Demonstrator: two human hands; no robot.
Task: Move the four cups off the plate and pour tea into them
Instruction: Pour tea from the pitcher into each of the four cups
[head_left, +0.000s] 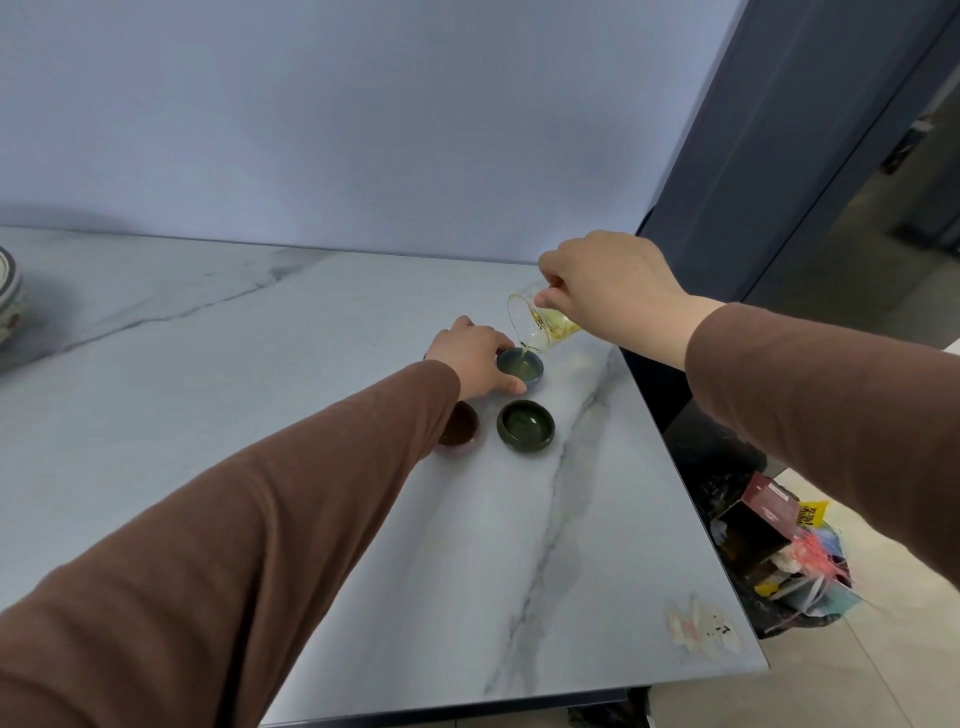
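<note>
My right hand (618, 291) grips a small glass pitcher (540, 325) of yellow tea, tilted to the left so that a thin stream falls into a blue cup (521, 370). My left hand (475, 358) holds that blue cup from the left, thumb and fingers around its rim. The cup holds pale tea. In front of it stands a dark green cup (525, 425) with liquid inside. A dark red cup (460, 426) stands to its left, half hidden by my left sleeve. A fourth cup and the plate are not in view.
The cups stand on a marble-patterned table (260, 332), close to its right edge (670, 457). A patterned ceramic vessel (9, 296) sits at the far left. A full rubbish bag (779, 551) lies on the floor to the right. A wall stands behind.
</note>
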